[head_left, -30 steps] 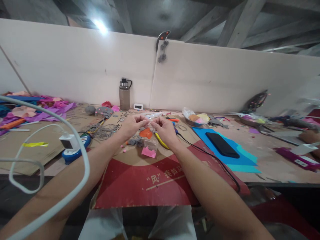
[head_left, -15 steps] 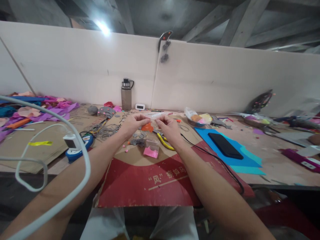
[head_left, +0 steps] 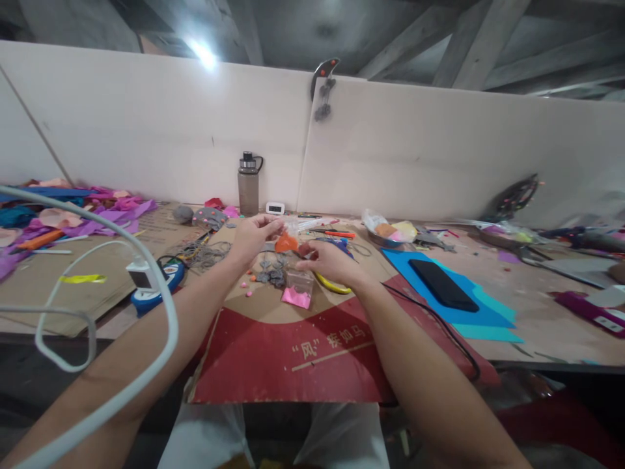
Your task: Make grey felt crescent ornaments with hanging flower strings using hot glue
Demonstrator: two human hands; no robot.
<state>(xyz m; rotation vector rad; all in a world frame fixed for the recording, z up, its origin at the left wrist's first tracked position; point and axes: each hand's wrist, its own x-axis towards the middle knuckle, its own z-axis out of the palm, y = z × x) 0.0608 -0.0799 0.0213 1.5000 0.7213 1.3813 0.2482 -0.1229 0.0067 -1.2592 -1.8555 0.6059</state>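
Observation:
My left hand [head_left: 255, 238] is closed in a pinch on the top of a small clear plastic bag with orange pieces [head_left: 286, 243] inside. My right hand [head_left: 331, 262] is apart from that bag, its thumb and forefinger separated, over the yellow-handled pliers [head_left: 334, 286], which it partly hides. Just below its fingertips stands a small clear bag with pink pieces [head_left: 296, 296]. Grey clay-like bits [head_left: 271, 277] lie left of this pink bag. Whether the right fingertips touch anything is hard to make out.
A red and tan cardboard sheet [head_left: 293, 371] covers the table's front. To the right, a black phone [head_left: 443, 285] rests on blue sheets [head_left: 481, 318]. A white cable [head_left: 170, 332] loops across the left foreground. A bottle [head_left: 249, 185] stands by the partition.
My right hand has let go of the bag with orange pieces and moved a little down and right, its fingers opening. The bag stays in my left hand, slightly lower.

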